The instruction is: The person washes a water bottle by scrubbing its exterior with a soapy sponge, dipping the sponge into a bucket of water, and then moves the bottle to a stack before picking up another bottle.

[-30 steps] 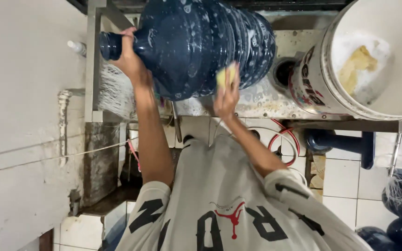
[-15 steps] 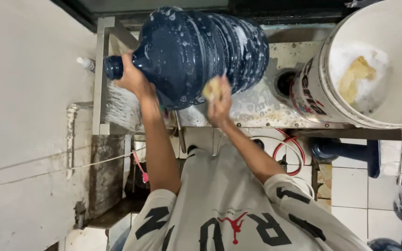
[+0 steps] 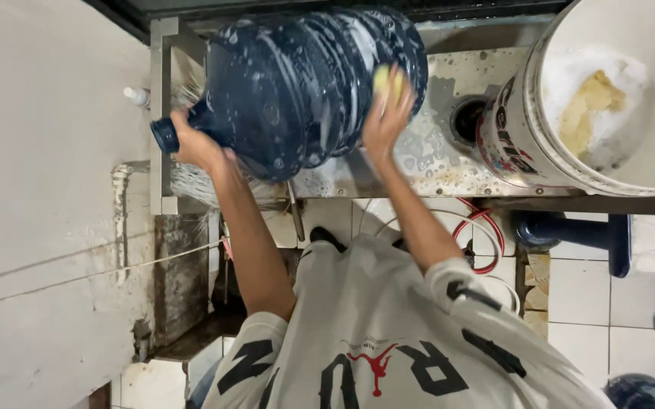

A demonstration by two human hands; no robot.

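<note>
Scrubbing a soapy dark-blue water jug (image 3: 305,83) on the steel counter (image 3: 433,163): left hand (image 3: 195,144) clamped round the neck at nine o'clock, right hand (image 3: 388,113) now higher, fingers pressing a yellow sponge (image 3: 382,78) at two o'clock.

Showing: 1 big blue jug (image 3: 305,83) lying across the upper middle, 1 yellow sponge (image 3: 385,79) against it, 2 hands on it: left hand (image 3: 195,144), right hand (image 3: 388,117). 1 white bucket (image 3: 517,144) sitting upper right, 1 drain hole (image 3: 466,120) beside it. 1 metal sink (image 3: 433,163) running across the top. 2 more blue jugs (image 3: 649,390) peeking in at lower right.
</note>
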